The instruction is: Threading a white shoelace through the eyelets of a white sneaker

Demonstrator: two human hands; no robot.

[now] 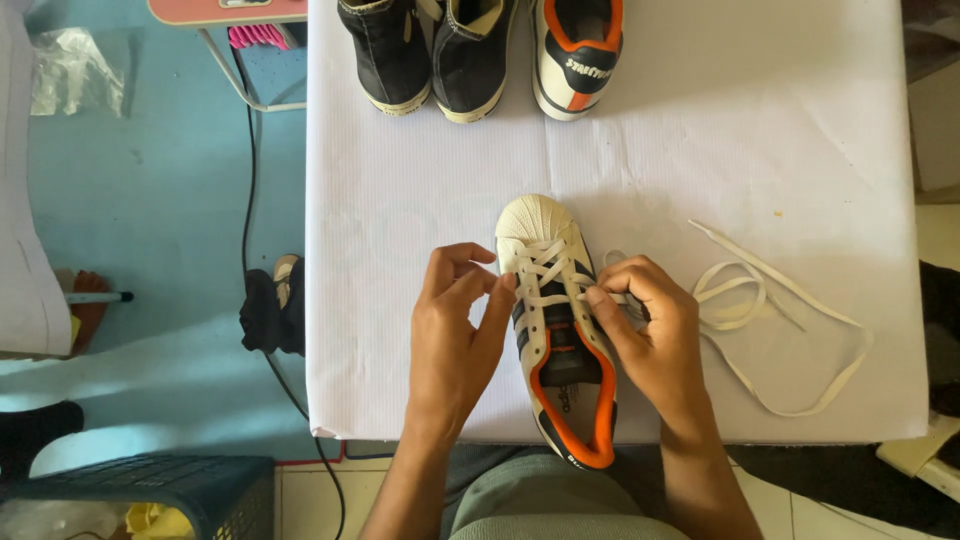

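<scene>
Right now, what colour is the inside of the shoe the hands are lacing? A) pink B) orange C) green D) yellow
B: the white sneaker between the left hand and right hand has an orange lining around its opening.

So the sneaker (pixel 555 330) sits near the worktop's (pixel 400 200) front edge between both hands, loose lace (pixel 790 330) lying to its right, three more shoes (pixel 480 55) lined up along the far edge.
</scene>
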